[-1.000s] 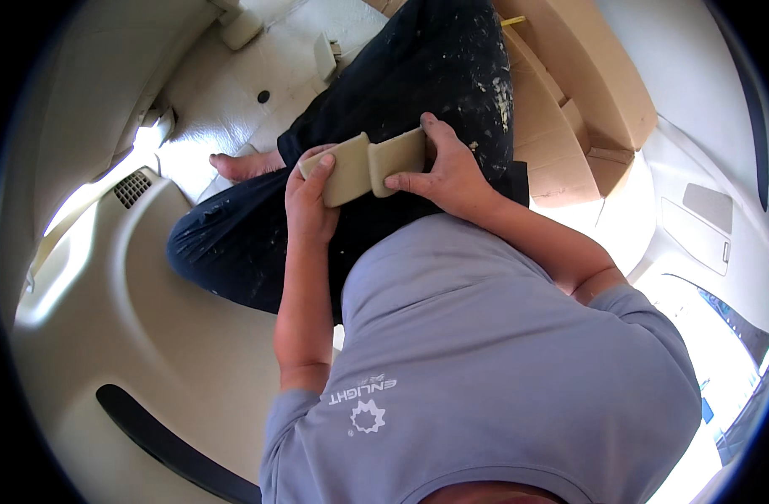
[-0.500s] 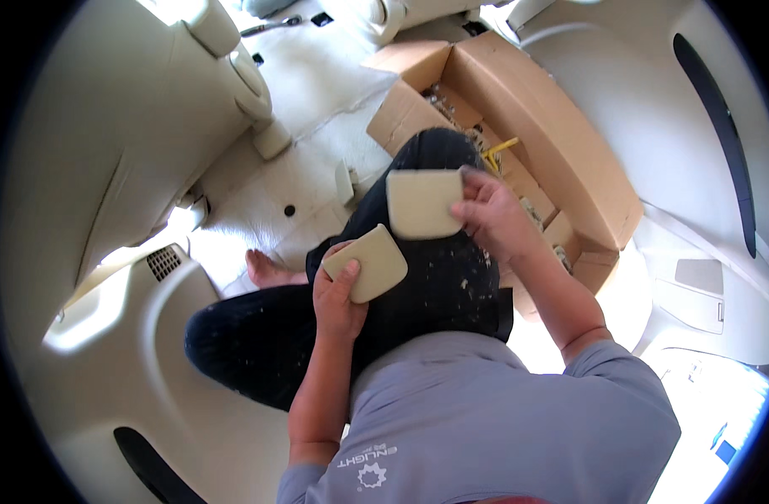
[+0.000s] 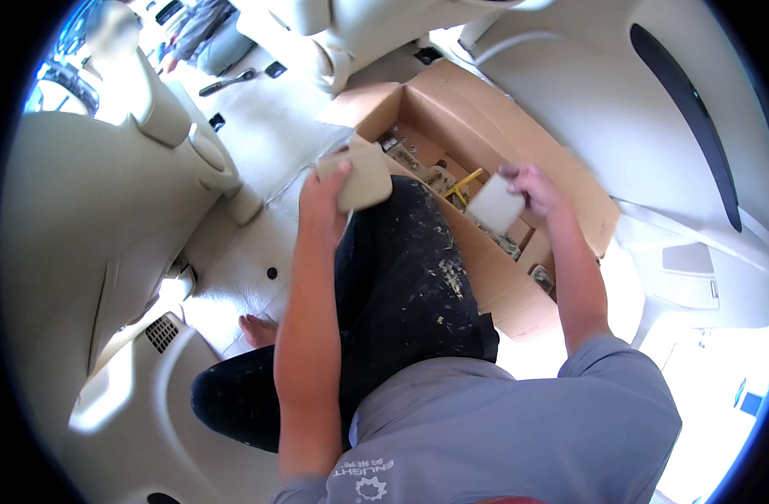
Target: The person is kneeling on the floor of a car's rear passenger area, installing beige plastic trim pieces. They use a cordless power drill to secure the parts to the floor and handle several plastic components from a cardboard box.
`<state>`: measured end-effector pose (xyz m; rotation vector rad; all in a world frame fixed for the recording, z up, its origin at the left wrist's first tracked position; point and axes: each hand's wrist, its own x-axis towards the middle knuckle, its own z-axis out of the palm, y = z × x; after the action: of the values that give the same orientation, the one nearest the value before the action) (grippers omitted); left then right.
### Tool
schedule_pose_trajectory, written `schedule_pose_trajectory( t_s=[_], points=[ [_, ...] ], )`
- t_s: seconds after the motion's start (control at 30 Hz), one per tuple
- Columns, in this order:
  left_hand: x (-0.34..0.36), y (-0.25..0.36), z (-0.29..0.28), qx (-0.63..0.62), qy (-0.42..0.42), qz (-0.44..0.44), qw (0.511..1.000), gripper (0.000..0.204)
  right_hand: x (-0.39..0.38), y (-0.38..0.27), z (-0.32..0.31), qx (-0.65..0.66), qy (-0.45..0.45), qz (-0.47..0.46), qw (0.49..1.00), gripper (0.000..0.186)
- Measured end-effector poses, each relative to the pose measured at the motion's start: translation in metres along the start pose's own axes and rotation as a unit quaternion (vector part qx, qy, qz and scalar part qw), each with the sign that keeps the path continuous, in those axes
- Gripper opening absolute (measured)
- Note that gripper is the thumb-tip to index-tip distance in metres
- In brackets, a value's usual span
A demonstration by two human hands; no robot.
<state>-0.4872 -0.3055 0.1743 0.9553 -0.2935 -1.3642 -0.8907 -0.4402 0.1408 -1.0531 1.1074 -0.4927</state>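
In my left hand (image 3: 322,195) is a flat beige cover panel (image 3: 366,178) with rounded corners, raised beyond my knee near the cardboard box's corner. The thumb lies on its face; the other fingers are mostly hidden behind it. My right hand (image 3: 536,190) pinches a second pale cover panel (image 3: 496,204) by its edge, above the open cardboard box (image 3: 519,139). Inside the box are several small metal parts (image 3: 401,151) and a yellow-handled tool (image 3: 464,183), partly covered by the second panel. Both panels are somewhat blurred.
My bent leg in dark trousers (image 3: 401,269) lies beside the box. A beige seat (image 3: 73,193) stands at the left. On the pale floor is a ratchet wrench (image 3: 228,81). Another person's grey-clothed legs (image 3: 225,46) are at the far left. Trim panels line the right.
My hands have moved apart: the left went forward with its panel, the right went right with its panel, from over my lap to above the box. The view has shifted.
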Motion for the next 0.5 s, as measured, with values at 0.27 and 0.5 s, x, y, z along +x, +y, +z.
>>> schedule_pose_trajectory(
  t_s=[0.27, 0.5],
  points=[
    [0.08, -0.007, 0.074, 0.26, 0.073, -0.083, 0.959, 0.043, -0.176, 0.151, -0.093, 0.285, 0.308, 0.199, 0.886, 0.022],
    [0.112, -0.066, 0.08, 0.376, -0.009, -0.053, 0.925, 0.046, -0.29, 0.192, -0.146, 0.266, 0.495, 0.147, 0.814, 0.015]
  ],
)
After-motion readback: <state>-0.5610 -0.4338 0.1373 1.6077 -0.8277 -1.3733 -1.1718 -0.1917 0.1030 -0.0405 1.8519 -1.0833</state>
